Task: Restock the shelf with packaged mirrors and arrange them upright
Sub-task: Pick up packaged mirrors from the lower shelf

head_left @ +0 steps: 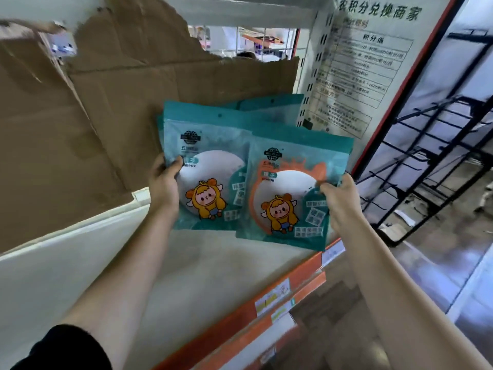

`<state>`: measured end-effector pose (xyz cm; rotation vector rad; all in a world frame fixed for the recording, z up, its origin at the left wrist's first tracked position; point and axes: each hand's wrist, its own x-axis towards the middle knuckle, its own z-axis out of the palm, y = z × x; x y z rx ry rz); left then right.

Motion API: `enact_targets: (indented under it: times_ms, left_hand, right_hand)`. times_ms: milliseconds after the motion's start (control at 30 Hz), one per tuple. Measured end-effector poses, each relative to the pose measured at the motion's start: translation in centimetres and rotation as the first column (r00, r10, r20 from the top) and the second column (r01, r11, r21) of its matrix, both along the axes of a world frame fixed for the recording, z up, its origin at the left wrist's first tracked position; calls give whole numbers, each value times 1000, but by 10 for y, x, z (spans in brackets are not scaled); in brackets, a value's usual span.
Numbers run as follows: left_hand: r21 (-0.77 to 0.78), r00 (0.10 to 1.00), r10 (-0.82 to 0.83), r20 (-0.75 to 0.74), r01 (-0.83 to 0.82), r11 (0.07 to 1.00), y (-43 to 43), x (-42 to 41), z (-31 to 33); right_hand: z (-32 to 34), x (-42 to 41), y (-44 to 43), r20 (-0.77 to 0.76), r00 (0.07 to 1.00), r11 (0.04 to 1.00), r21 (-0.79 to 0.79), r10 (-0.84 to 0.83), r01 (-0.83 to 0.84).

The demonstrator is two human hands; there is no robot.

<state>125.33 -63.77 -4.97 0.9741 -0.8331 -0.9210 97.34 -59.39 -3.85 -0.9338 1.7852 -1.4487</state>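
While looking down from the head camera, seeing a white-mirror pack (209, 166) and an orange-framed pack (290, 193) held up over the white shelf (213, 276), bottoms just above or barely touching it, hard to say which. Gripping the first at its left edge with the left hand (162, 182), thumb curled over the front, fingers tucked behind. Pinching the second at its right edge with the right hand (340, 198), same deal. Overlapping a bit in the middle, orange one in front. More teal packs (272, 106) propped behind, near the torn cardboard (120, 97). Probably light but breakable inside, and slick from the glossy plastic. Likely floppy at the top flap, stiffer around the disc, so better to hold by the sides level with the mirror and set down gently, no dropping.
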Motion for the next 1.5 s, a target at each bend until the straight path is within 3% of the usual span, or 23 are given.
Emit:
enact_targets:
  times_ms: [300, 433, 567, 700, 833, 967, 1167, 1233, 1333, 1500]
  left_hand:
    - [-59, 994, 111, 16, -110, 992, -41, -11, -10]
    - [-52, 977, 203, 68, -200, 978, -51, -22, -22]
    - [-62, 937, 332, 106, -327, 943, -61, -32, -23]
    - [-66, 857, 466, 222, -463, 884, -70, -50, -20]
    - [-74, 698, 566, 439, -599, 797, -66, -63, -36]
    - [-69, 598, 530, 601, -622, 780, -63, -54, -44]
    - [-73, 402, 501, 766, -720, 690, -55, -47, -44]
    - [-37, 410, 498, 764, -742, 669, -55, -43, -41]
    - [36, 505, 504, 701, -731, 681, -53, -44, -43]
    - [97, 553, 472, 687, -713, 695, -55, -35, -45]
  right_hand:
    - [-1, -13, -78, 130, 979, 987, -59, 158, -151]
    - [-6, -23, -110, 32, 964, 964, -40, 264, -263]
    - [-9, -32, -154, 55, 917, 916, -101, 396, -389]
    - [-5, -37, -191, 86, 915, 912, -163, 393, -377]
    - [-15, -32, -212, -50, 934, 911, -208, 353, -356]
    - [-31, -22, -222, -244, 924, 909, -228, 293, -349]
    - [-29, -15, -227, -359, 895, 900, -242, 264, -362]
    - [-30, -10, -232, -336, 908, 904, -255, 250, -343]
    - [-32, -10, -237, -332, 915, 921, -228, 230, -315]
    - [-41, -16, -241, -318, 914, 942, -137, 252, -307]
